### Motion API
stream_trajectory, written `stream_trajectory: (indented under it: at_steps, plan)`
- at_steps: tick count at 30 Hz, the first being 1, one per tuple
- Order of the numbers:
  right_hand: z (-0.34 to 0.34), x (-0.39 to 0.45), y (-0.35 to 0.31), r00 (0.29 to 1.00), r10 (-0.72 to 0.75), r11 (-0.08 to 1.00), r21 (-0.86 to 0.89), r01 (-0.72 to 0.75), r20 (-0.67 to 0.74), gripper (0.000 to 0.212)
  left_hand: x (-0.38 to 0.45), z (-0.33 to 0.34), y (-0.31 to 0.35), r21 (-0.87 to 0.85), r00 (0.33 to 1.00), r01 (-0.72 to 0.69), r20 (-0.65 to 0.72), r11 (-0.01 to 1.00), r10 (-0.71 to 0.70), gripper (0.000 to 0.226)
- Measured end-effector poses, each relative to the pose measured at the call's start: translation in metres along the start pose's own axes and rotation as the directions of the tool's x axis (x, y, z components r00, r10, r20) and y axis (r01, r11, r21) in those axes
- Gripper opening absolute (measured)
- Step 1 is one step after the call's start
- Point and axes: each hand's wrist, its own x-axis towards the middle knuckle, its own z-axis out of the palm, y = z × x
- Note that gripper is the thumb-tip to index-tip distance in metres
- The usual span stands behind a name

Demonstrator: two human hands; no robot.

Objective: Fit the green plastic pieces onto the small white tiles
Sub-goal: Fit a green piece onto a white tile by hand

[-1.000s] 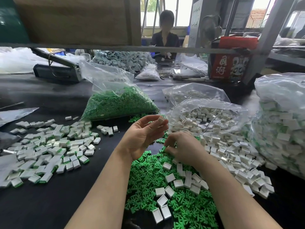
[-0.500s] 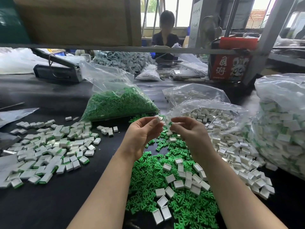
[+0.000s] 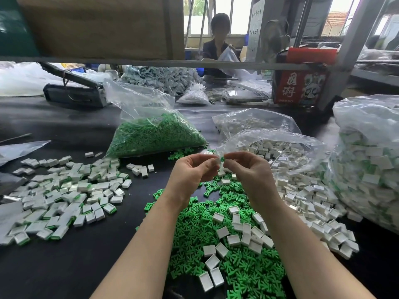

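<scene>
My left hand point(image 3: 191, 172) and my right hand point(image 3: 248, 171) meet fingertip to fingertip above the black table. My left hand pinches a small white tile point(image 3: 218, 161). Against it my right hand pinches a green plastic piece point(image 3: 222, 159), mostly hidden by the fingers. Below my hands lies a heap of loose green pieces point(image 3: 216, 244) with several white tiles point(image 3: 234, 239) scattered on it.
A pile of fitted tiles point(image 3: 64, 195) spreads at the left. A clear bag of green pieces point(image 3: 151, 134) lies behind my hands; an open bag of white tiles point(image 3: 280, 152) and a large bag point(image 3: 367, 165) stand at the right. A person sits across the table.
My right hand rose from the heap of green pieces and came up to my left hand. Both hands now meet at the tile.
</scene>
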Motion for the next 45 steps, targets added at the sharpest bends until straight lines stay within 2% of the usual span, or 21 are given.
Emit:
stream_trajectory:
  at_steps: [4, 10, 14, 17, 19, 21, 25, 31, 37, 45]
  plan:
    - [0.000, 0.000, 0.002, 0.999, -0.051, 0.994, -0.097, 0.051, 0.003, 0.010, 0.000, 0.000, -0.002, 0.058, 0.999, -0.040, -0.010, 0.998, 0.040, 0.006]
    - [-0.001, 0.001, 0.002, 0.993, -0.106, 0.960, -0.254, 0.118, 0.059, 0.011, 0.001, -0.003, -0.003, 0.142, 0.998, -0.067, 0.007, 0.988, 0.067, 0.008]
    - [-0.002, 0.000, 0.005, 0.999, -0.036, 0.985, -0.168, 0.040, 0.030, 0.017, 0.000, -0.002, -0.002, 0.145, 0.996, -0.090, 0.002, 0.985, 0.090, 0.013]
    - [-0.001, -0.001, 0.007, 0.999, 0.041, 0.991, -0.130, -0.037, 0.029, 0.005, 0.002, -0.002, -0.004, 0.160, 0.996, -0.089, -0.004, 0.983, 0.090, 0.012]
    - [0.002, -0.002, 0.011, 0.995, 0.092, 0.983, -0.160, -0.084, 0.042, 0.016, 0.002, -0.002, -0.005, 0.178, 0.996, -0.081, -0.009, 0.981, 0.084, 0.010]
    - [0.004, -0.002, 0.013, 0.991, 0.111, 0.963, -0.253, -0.089, 0.075, 0.024, 0.003, -0.001, -0.006, 0.211, 0.997, -0.069, -0.014, 0.975, 0.074, 0.008]
    - [0.007, -0.002, 0.013, 0.994, 0.001, 0.846, -0.530, 0.059, 0.112, 0.026, 0.004, 0.000, -0.007, 0.265, 0.998, -0.049, -0.035, 0.963, 0.060, 0.007]
    - [0.005, -0.004, 0.015, 0.991, -0.004, 0.852, -0.518, 0.072, 0.132, 0.027, 0.001, 0.007, -0.007, 0.216, 0.998, -0.029, -0.055, 0.976, 0.041, 0.009]
    - [0.001, -0.004, 0.013, 0.982, 0.008, 0.871, -0.484, 0.084, 0.186, 0.026, -0.002, 0.008, -0.008, 0.203, 0.998, -0.023, -0.057, 0.979, 0.035, 0.021]
    - [0.000, -0.006, 0.013, 0.976, -0.032, 0.837, -0.528, 0.143, 0.215, 0.022, -0.001, 0.006, -0.012, 0.237, 0.996, -0.038, -0.070, 0.971, 0.057, 0.018]
